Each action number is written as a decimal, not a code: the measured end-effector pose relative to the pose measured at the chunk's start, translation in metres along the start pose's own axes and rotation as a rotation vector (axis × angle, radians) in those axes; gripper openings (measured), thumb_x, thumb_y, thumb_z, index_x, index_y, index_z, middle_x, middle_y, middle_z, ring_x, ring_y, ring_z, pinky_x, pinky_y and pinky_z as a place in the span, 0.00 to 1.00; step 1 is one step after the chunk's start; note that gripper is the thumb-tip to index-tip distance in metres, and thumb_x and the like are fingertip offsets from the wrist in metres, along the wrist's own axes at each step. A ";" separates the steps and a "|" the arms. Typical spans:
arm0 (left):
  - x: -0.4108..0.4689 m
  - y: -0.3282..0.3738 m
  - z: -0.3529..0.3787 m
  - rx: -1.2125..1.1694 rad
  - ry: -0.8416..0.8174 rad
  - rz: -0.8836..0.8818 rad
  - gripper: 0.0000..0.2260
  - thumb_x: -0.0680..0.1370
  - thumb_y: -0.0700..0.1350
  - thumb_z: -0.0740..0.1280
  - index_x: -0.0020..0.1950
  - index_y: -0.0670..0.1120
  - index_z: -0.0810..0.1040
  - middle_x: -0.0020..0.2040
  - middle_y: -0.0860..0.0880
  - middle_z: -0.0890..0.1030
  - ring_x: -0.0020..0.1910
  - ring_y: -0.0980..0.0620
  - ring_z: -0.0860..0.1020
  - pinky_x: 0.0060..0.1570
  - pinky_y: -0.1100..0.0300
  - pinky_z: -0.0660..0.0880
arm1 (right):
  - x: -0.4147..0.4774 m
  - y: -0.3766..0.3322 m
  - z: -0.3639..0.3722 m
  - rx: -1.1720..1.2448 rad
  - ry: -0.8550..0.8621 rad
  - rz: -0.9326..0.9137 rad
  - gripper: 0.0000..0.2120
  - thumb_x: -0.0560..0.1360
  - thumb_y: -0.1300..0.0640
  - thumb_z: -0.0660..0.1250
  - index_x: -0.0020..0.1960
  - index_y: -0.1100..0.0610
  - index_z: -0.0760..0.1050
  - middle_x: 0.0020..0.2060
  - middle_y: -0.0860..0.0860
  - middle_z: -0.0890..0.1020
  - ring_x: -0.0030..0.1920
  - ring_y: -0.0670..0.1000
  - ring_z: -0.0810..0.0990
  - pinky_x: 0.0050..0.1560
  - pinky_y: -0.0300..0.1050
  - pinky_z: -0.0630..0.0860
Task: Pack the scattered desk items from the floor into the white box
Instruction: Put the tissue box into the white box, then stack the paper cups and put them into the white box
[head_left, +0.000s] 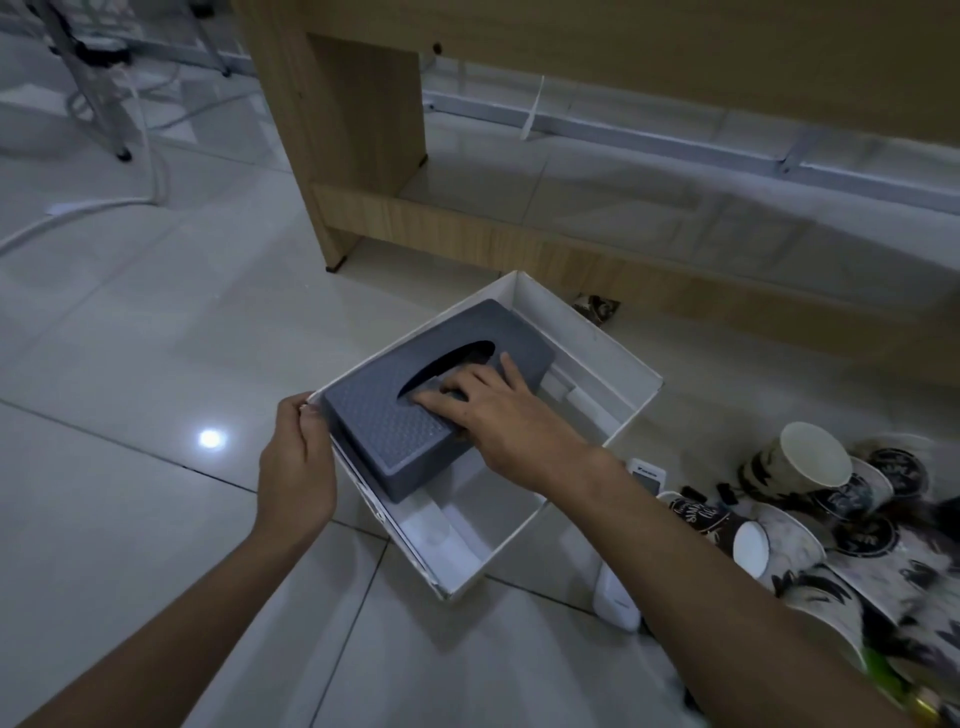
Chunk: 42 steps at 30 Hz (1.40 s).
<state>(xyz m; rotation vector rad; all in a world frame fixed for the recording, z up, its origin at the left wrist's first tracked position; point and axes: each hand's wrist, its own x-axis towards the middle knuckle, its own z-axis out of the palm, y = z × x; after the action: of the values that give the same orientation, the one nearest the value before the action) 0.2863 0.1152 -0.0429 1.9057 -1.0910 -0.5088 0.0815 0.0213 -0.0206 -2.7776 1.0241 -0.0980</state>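
Judging from my remote seat, I would put the packing at an early-to-middle stage. The white box (597, 364) sits open on the tiled floor (130, 338) just in front of the wooden desk (363, 130), and the grey tissue box (379, 415) is partly inside it, tilted, with its near-left end riding up by the box's left wall instead of lying flat on the bottom. The right hand (498, 415) is clamped on the tissue box from above, fingers curled at the edge of its oval slot and thumb laid across the top. The left hand (296, 467) grips the near-left corner of the white box, thumb on the rim, so the two hands are apart, one steadying and one placing. I can make out a few pale shapes on the box floor beyond and below the tissue box, but I cannot tell whether they are packed items or inserts. What is left looks like the larger share: a heap of printed paper cups (810, 457) lies tumbled on the floor to the right, with a small white remote (647, 475) and some little black clips (693, 493) between the heap and the box. A white object (615, 603) stands just beside the box's near corner. My reading is that the tissue box needs seating flat first — tilted as it is, it eats the room the cups will want
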 end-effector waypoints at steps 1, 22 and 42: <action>-0.001 0.001 0.000 -0.001 0.002 -0.006 0.12 0.86 0.48 0.51 0.59 0.45 0.71 0.43 0.45 0.78 0.39 0.48 0.74 0.40 0.53 0.67 | 0.000 -0.001 0.000 0.010 0.000 -0.005 0.39 0.76 0.71 0.64 0.79 0.43 0.56 0.71 0.52 0.67 0.76 0.56 0.59 0.77 0.69 0.44; -0.009 0.063 -0.007 0.046 0.137 0.284 0.11 0.81 0.39 0.60 0.63 0.44 0.74 0.61 0.46 0.75 0.60 0.49 0.71 0.55 0.61 0.69 | -0.034 -0.025 -0.027 0.250 0.164 0.083 0.39 0.72 0.74 0.64 0.79 0.52 0.60 0.79 0.56 0.58 0.80 0.55 0.51 0.78 0.52 0.35; -0.161 0.135 0.154 -0.114 -0.769 -0.113 0.08 0.80 0.42 0.64 0.56 0.53 0.76 0.54 0.49 0.81 0.47 0.52 0.80 0.54 0.52 0.78 | -0.257 0.036 -0.001 0.269 0.187 1.032 0.26 0.75 0.41 0.67 0.69 0.51 0.68 0.64 0.53 0.76 0.66 0.59 0.71 0.63 0.60 0.67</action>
<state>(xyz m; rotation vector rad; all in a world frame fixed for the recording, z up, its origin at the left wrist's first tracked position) 0.0278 0.1434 -0.0255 1.7010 -1.3820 -1.4123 -0.1364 0.1612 -0.0268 -1.7414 2.1380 -0.3140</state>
